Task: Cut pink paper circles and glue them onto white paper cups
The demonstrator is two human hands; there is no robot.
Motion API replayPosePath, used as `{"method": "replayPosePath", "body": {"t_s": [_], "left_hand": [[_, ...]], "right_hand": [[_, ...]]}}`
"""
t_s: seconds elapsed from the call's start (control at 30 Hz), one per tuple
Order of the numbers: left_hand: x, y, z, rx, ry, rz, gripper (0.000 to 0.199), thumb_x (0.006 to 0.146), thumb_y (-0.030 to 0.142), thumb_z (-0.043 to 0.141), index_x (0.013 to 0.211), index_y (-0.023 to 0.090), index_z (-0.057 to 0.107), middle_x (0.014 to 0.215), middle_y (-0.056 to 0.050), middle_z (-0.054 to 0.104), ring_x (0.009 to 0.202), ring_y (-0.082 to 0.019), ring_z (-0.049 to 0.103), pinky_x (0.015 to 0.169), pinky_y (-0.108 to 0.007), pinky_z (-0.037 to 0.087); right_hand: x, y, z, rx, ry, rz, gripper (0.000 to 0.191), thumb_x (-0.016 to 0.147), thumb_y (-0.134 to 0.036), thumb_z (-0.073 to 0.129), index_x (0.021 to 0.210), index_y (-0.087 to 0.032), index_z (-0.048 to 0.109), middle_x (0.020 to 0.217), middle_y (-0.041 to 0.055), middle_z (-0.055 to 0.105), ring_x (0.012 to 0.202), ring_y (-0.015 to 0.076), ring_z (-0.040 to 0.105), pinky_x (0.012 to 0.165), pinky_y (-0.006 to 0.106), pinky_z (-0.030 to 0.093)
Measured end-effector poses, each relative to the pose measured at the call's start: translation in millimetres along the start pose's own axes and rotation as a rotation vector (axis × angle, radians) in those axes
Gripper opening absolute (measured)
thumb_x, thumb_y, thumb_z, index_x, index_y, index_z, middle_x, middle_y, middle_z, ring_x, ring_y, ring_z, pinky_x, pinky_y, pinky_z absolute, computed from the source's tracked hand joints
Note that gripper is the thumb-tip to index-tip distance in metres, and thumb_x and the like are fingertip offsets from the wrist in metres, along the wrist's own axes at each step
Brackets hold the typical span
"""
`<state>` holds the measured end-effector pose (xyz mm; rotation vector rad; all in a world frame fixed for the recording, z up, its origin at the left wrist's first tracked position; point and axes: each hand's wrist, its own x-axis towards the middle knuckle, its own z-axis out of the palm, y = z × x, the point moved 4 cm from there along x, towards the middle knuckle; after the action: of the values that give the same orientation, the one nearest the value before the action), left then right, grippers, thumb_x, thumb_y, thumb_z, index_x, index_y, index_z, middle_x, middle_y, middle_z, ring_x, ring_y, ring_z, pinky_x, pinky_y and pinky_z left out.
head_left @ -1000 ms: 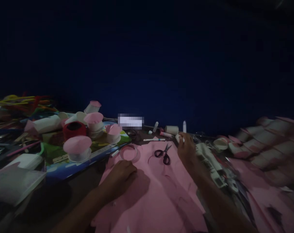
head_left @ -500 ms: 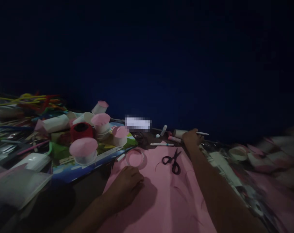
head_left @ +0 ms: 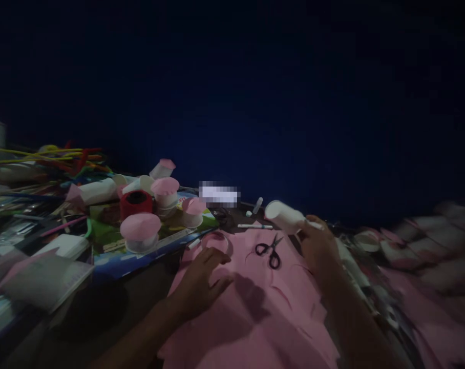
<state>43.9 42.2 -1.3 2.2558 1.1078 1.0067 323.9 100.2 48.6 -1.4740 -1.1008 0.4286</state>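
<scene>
At the far right edge of the pink paper, my right hand is closed around a white paper cup, tilted on its side, its wider end pointing left. A slim white piece also shows at the fingers; I cannot make out what it is. My left hand hovers over the paper with thumb and fingers apart and nothing between them. Just beyond its fingertips lies a clear round lid or ring. Black-handled scissors rest on the paper between the hands, blades pointing away.
White cups topped with pink paper discs stand at left around a red roll. A marker and a small clear tube lie at the back. Yellow and red sticks pile up far left; blurred cups line the right.
My right hand has lifted the white cup and drawn it nearer. The left hand's fingers have spread and moved slightly forward. The pink paper's near part has shifted.
</scene>
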Motion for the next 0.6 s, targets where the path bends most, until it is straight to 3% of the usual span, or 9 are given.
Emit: {"method": "replayPosePath", "body": {"t_s": [0.13,0.2,0.27,0.37,0.47,0.6], "left_hand": [[-1,4,-0.5,-0.163,0.030,-0.015,0.063,0.073,0.041,0.062,0.126,0.018,0.037,0.127,-0.014,0.045,0.118,-0.027,0.042,0.098,-0.042,0.036],[-2,9,-0.8,-0.269,0.043,-0.008,0.081,0.069,0.043,0.067,0.134,0.019,0.025,0.137,-0.015,0.035,0.127,-0.028,0.032,0.103,-0.043,0.030],[-2,15,-1.3,-0.383,0.045,-0.007,0.085,0.068,0.042,0.068,0.136,0.019,0.023,0.140,-0.014,0.030,0.129,-0.028,0.029,0.105,-0.042,0.029],[-2,19,-1.3,-0.557,0.051,-0.058,0.073,0.069,0.041,0.067,0.129,0.018,0.034,0.133,-0.015,0.041,0.121,-0.027,0.041,0.098,-0.039,0.037],[-1,13,2.8,-0.742,0.040,-0.143,0.063,0.068,0.044,0.067,0.120,0.016,0.043,0.117,-0.012,0.054,0.106,-0.024,0.052,0.088,-0.037,0.044],[-2,2,12.5,-0.842,-0.060,-0.247,0.056,0.068,0.051,0.064,0.109,0.015,0.049,0.099,-0.009,0.060,0.090,-0.022,0.057,0.078,-0.035,0.047]], "right_hand": [[-88,-9,23,0.498,-0.304,0.282,0.024,0.069,-0.030,0.061,0.088,-0.023,0.046,0.078,-0.0005,0.056,0.071,0.0158,0.058,0.068,0.031,0.049],[-119,-14,35,0.627,-0.364,0.369,0.025,0.068,-0.028,0.064,0.086,-0.023,0.047,0.078,-0.0017,0.056,0.071,0.0139,0.057,0.069,0.029,0.048],[-137,-18,45,0.647,-0.396,0.390,0.026,0.066,-0.027,0.065,0.084,-0.022,0.047,0.074,-0.0028,0.056,0.068,0.0133,0.057,0.068,0.028,0.047],[-141,-23,46,0.448,-0.394,0.288,0.025,0.070,-0.031,0.063,0.089,-0.022,0.049,0.074,-0.0007,0.059,0.070,0.0155,0.058,0.069,0.031,0.046],[-127,-32,31,0.259,-0.268,0.073,0.027,0.080,-0.035,0.054,0.102,-0.020,0.051,0.087,0.0050,0.065,0.086,0.0188,0.059,0.080,0.034,0.042],[-110,-41,15,0.542,-0.213,0.015,0.034,0.089,-0.041,0.037,0.118,-0.025,0.043,0.073,0.0022,0.067,0.075,0.0176,0.062,0.076,0.036,0.043]]}}
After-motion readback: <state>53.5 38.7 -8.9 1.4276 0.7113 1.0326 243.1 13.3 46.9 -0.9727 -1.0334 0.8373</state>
